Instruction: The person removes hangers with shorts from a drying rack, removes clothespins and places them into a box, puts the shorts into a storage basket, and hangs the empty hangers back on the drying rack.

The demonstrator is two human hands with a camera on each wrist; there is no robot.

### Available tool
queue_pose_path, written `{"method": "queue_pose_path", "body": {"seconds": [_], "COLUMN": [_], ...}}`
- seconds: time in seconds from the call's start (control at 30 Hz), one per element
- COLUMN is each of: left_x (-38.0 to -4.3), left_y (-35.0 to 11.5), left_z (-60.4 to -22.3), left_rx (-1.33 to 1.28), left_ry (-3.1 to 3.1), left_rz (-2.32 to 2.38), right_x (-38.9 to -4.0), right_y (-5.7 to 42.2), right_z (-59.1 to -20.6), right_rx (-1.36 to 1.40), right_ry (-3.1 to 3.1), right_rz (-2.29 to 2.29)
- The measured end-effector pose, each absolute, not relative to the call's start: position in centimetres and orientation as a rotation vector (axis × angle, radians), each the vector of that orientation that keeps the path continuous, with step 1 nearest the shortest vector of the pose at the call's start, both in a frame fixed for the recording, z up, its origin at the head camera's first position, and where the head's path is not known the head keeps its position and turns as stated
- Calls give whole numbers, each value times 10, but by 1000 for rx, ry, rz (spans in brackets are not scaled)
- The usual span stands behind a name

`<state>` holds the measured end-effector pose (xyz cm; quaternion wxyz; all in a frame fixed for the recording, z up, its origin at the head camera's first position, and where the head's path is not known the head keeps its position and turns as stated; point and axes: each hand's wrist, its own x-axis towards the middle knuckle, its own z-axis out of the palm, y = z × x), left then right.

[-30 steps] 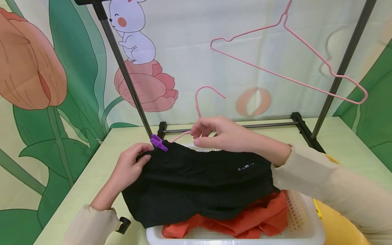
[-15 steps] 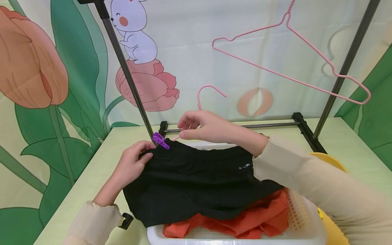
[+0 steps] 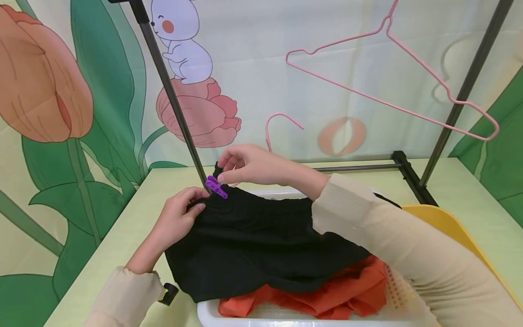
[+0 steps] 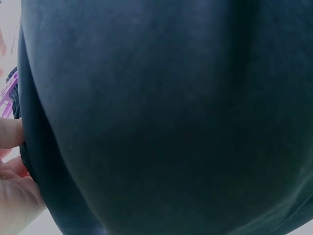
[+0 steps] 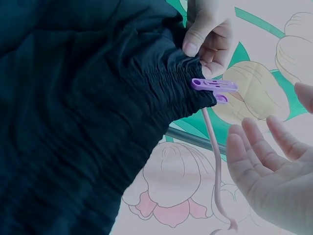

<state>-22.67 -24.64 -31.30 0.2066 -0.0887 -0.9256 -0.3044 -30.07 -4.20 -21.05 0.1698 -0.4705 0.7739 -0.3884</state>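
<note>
My left hand (image 3: 177, 220) pinches the waistband corner of black shorts (image 3: 253, 245), thumb in front. A purple clothespin (image 3: 216, 186) is clipped on the elastic waistband just beside that hand. My right hand (image 3: 261, 165) hovers behind and above the clothespin, fingers loosely bent. The right wrist view shows a gap between its fingers (image 5: 261, 147) and the clothespin (image 5: 213, 86). A pink hanger (image 3: 267, 131) stands behind the waistband with its hook up; part of it is hidden by the right hand and the shorts. Black fabric (image 4: 161, 117) fills most of the left wrist view.
Under the shorts, red-orange cloth (image 3: 310, 304) lies in a white basket (image 3: 261, 322). A second pink hanger (image 3: 380, 97) hangs at upper right, between the dark rack poles (image 3: 173, 100). A yellow container (image 3: 445, 222) stands right of the basket, partly behind the right sleeve.
My right hand has moved left along the hanger, from near its hook to the purple clothespin. The left hand keeps its pinch on the shorts. The right sleeve now covers the printed logo.
</note>
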Motion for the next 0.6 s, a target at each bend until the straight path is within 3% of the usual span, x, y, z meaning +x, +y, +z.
{"method": "queue_pose_path", "body": {"seconds": [0.6], "left_x": [-226], "left_y": [-247], "left_z": [-313], "left_rx": [-265], "left_ry": [-2569], "left_rz": [-852], "right_x": [-310], "right_y": [-76], "right_z": [-217], "right_rx": [-1307], "right_ry": [2322], "right_rz": [-826]}}
